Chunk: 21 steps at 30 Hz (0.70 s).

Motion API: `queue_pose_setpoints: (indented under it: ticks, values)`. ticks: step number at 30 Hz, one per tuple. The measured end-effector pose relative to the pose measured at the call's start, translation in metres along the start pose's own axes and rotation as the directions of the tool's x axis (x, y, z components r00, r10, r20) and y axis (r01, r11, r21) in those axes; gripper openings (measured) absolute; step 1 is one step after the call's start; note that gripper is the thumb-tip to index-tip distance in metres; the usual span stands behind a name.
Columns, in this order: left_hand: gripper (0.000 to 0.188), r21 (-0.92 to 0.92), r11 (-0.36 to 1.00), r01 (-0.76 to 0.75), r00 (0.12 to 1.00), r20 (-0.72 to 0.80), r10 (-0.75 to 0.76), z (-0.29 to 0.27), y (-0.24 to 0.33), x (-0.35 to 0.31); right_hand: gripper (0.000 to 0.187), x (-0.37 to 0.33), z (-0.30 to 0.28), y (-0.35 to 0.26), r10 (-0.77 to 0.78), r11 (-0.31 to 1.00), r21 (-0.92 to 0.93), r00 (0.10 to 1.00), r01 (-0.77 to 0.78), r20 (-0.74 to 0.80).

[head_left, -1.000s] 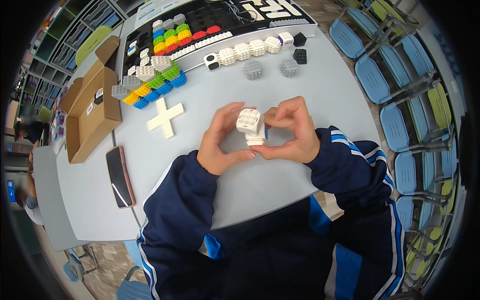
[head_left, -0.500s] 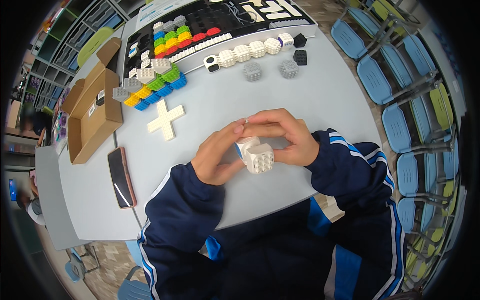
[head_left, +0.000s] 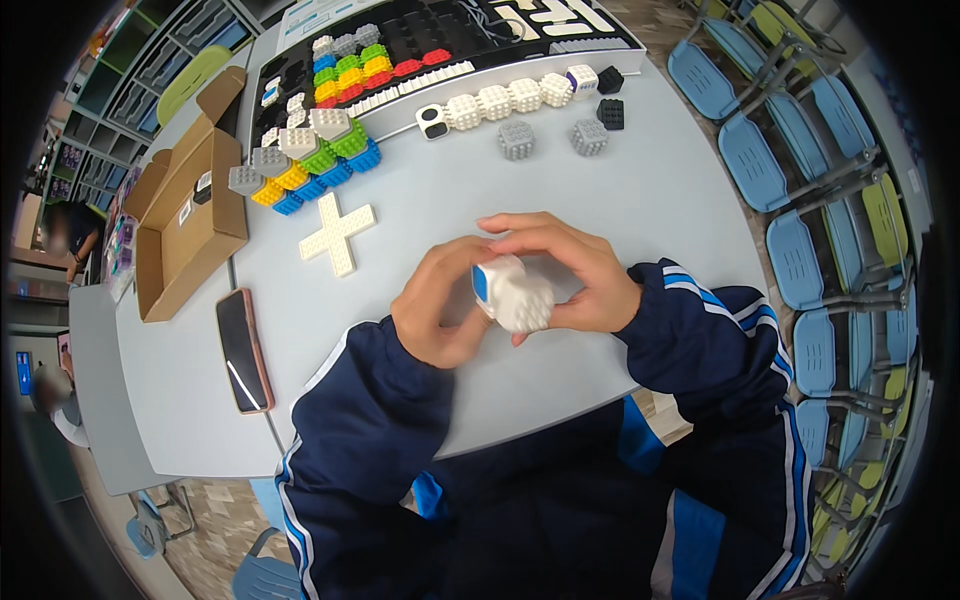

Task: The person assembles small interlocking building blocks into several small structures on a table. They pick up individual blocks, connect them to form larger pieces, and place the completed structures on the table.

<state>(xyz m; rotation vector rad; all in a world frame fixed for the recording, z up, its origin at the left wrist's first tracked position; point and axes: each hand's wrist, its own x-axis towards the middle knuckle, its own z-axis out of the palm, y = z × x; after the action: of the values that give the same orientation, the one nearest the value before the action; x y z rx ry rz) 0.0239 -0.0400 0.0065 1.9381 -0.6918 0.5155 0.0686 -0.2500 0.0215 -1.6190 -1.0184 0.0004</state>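
Note:
Both hands hold a white studded cube block (head_left: 518, 295) with a blue face on its left side, just above the grey table (head_left: 640, 190). My left hand (head_left: 440, 310) grips it from the left. My right hand (head_left: 570, 270) wraps over its top and right side. A white cross-shaped plate (head_left: 338, 233) lies on the table to the upper left of my hands.
A row of white studded cubes (head_left: 505, 100) and two grey cubes (head_left: 552, 138) lie farther back. Coloured bricks (head_left: 315, 160) are stacked at the back left beside an open cardboard box (head_left: 185, 225). A phone (head_left: 243, 350) lies at left. Blue chairs (head_left: 790, 150) stand at right.
The hands have turned the block over and lowered it toward the table's near edge; a blue face now shows on its left.

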Motion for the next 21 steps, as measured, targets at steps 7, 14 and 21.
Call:
queue_pose_setpoints:
  ticks: [7, 14, 21]
  values:
    - [0.059, -0.258, 0.92, 0.297, 0.952, 0.009, -0.305, 0.011, -0.002, -0.008, 0.067, -0.005, 0.008, 0.011, 0.063, 0.993, -0.099, 0.998, -0.064, -0.012]
    - [0.05, -0.287, 0.858, 0.425, 0.895, -0.009, -0.446, 0.016, -0.001, -0.009, 0.061, -0.004, 0.008, 0.012, 0.006, 0.989, -0.148, 0.998, -0.014, -0.055]
    - [0.046, -0.404, 0.75, 0.524, 0.832, 0.057, -0.552, 0.018, -0.009, 0.002, 0.059, -0.004, 0.006, 0.033, 0.303, 0.953, 0.053, 0.949, -0.299, -0.087]
